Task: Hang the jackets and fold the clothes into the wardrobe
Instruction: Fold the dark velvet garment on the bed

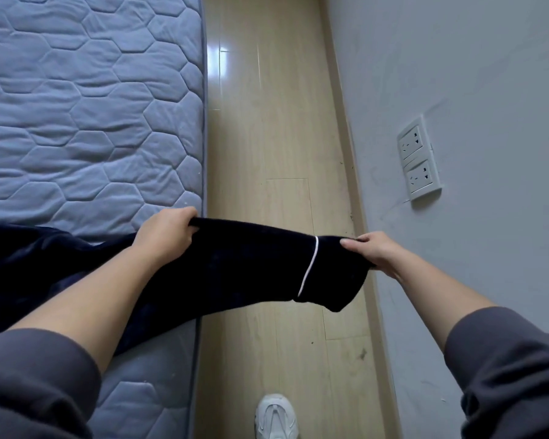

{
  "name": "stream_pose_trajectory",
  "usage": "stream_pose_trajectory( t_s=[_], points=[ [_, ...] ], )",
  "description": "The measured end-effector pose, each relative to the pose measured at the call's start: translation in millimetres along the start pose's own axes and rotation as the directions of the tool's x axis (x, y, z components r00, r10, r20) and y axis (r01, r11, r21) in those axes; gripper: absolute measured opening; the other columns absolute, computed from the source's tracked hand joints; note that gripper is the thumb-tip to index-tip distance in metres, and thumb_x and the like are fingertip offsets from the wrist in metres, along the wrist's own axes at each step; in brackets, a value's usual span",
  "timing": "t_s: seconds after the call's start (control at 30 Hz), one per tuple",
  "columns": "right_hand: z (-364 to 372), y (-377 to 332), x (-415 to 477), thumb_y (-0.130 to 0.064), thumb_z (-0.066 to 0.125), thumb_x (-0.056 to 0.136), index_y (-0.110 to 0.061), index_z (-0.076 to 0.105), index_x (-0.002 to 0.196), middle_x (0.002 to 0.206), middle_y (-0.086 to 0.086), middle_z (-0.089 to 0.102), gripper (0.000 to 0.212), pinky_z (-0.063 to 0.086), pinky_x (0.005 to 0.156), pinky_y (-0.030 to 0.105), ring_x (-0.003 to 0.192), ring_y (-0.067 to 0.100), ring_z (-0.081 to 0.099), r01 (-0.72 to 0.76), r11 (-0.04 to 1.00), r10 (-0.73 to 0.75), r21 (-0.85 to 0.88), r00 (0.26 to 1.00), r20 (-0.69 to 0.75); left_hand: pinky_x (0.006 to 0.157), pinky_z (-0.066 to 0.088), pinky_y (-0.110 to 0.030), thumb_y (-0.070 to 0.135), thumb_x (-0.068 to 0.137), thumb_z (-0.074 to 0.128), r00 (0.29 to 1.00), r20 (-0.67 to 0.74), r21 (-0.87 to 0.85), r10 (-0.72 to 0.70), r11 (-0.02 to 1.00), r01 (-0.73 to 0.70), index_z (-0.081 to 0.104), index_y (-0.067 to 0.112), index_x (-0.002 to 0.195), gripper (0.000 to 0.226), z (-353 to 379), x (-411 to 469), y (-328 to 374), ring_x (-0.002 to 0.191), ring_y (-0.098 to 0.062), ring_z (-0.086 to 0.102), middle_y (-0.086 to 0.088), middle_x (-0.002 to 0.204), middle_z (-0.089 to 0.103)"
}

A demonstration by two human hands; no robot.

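- Blue-grey quilted mattress [76, 106] fills your left side; a wooden floor [276, 137] runs between it and the pale wall [473, 74] on your right.
- Your dark navy garment [241, 264] lies partly on the mattress. One end is stretched over the floor between your hands, with a thin white stripe [309, 267] near that end.
- Your left hand [165, 236] grips its upper edge, fingers curled round the cloth.
- Your right hand [374, 251] pinches the far end.
- A double socket [419, 160] sits on the wall; a white shoe [276, 418] stands on the floor.
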State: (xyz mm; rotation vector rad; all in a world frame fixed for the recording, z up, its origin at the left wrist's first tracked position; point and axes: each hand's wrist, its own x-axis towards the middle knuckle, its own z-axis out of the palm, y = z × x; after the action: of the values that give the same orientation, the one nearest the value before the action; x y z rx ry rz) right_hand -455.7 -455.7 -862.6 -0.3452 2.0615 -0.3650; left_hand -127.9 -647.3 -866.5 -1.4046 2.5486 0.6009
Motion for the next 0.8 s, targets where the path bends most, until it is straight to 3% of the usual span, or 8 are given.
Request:
stream_pose_trajectory(
  t_s=[0.07,0.23,0.3,0.4,0.47,0.6,0.7,0.8],
  points=[
    [-5.9,-2.6,5.7,-0.042,0.069,0.082,-0.009,0.066,0.079,0.07,0.003,0.062,0.034,0.047,0.061,0.028,0.067,0.019,0.059,0.087,0.995,-0.09,-0.038,0.993,-0.076,0.063,0.037,-0.036,0.027,0.093,0.049,0.998,-0.004,0.032,-0.056,0.998,0.056,0.047,0.015,0.082,0.016,3.9,3.7,0.9,0.087,-0.034,0.057,-0.014,0.092,0.062],
    [-16.5,-16.6,9.2,-0.051,0.068,0.079,-0.013,0.067,0.088,0.076,0.002,0.073,0.039,0.053,0.054,0.025,0.068,0.016,0.07,0.079,0.895,-0.114,0.44,0.992,0.054,0.07,0.039,-0.034,0.046,0.093,0.049,0.971,0.24,0.073,-0.022,0.997,0.004,0.052,0.02,0.095,0.026,9.9,13.9,-5.8,0.097,-0.029,0.058,-0.007,0.103,0.063],
    [-19.5,-20.7,9.4,-0.047,0.074,0.069,-0.011,0.067,0.097,0.084,0.006,0.074,0.045,0.053,0.055,0.024,0.07,0.016,0.072,0.012,0.899,-0.097,0.438,0.98,0.172,0.071,0.039,-0.031,0.047,0.089,0.056,0.95,0.307,0.045,0.046,0.997,-0.063,0.059,0.023,0.097,0.026,9.9,17.3,-6.2,0.098,-0.025,0.059,-0.003,0.102,0.065],
    [-25.7,-17.8,6.2,-0.027,0.075,0.073,-0.009,0.064,0.114,0.107,0.009,0.072,0.047,0.056,0.068,0.023,0.094,0.019,0.071,-0.104,0.946,-0.062,0.308,0.873,0.484,0.072,0.042,-0.034,0.038,0.092,0.054,0.982,0.187,-0.036,0.014,0.999,-0.008,0.061,0.019,0.089,0.02,7.5,21.7,-5.2,0.095,-0.028,0.058,-0.007,0.099,0.066],
    [-27.7,-10.9,3.3,-0.013,0.072,0.078,-0.007,0.061,0.118,0.113,0.009,0.07,0.042,0.056,0.072,0.023,0.1,0.02,0.069,-0.135,0.953,-0.04,0.271,0.831,0.555,0.071,0.043,-0.037,0.04,0.095,0.047,0.99,0.138,-0.043,-0.025,0.999,0.031,0.053,0.02,0.078,0.028,6.5,20.0,-5.7,0.091,-0.03,0.057,-0.008,0.091,0.064],
    [-25.1,1.5,1.1,-0.011,0.071,0.082,-0.009,0.062,0.115,0.103,0.009,0.072,0.034,0.054,0.067,0.031,0.093,0.023,0.069,-0.184,0.897,0.045,0.401,0.943,0.331,0.064,0.04,-0.033,0.058,0.09,0.043,0.986,0.152,0.027,0.066,0.997,-0.071,0.053,0.026,0.077,0.036,0.4,5.5,-15.7,0.079,-0.021,0.057,0.005,0.076,0.059],
    [-12.3,2.4,0.5,-0.023,0.057,0.094,-0.025,0.06,0.104,0.104,0.002,0.068,0.01,0.052,0.064,0.035,0.093,0.022,0.064,-0.068,0.914,0.019,0.399,0.992,0.126,0.069,0.043,-0.032,0.046,0.086,0.052,0.948,0.31,0.224,0.067,0.964,-0.142,0.053,0.027,0.089,0.019,-11.3,-1.3,-41.6,0.09,-0.023,0.061,0.0,0.094,0.066],
    [7.6,4.4,-1.1,-0.026,0.054,0.095,-0.025,0.059,0.1,0.102,0.0,0.065,0.007,0.05,0.067,0.029,0.088,0.017,0.061,0.132,0.952,-0.099,0.275,0.986,-0.13,0.071,0.043,-0.033,0.035,0.088,0.051,0.954,0.299,0.33,-0.04,0.942,-0.064,0.049,0.027,0.099,0.014,-24.1,-9.6,-75.0,0.097,-0.026,0.061,-0.005,0.108,0.065]
  ],
)
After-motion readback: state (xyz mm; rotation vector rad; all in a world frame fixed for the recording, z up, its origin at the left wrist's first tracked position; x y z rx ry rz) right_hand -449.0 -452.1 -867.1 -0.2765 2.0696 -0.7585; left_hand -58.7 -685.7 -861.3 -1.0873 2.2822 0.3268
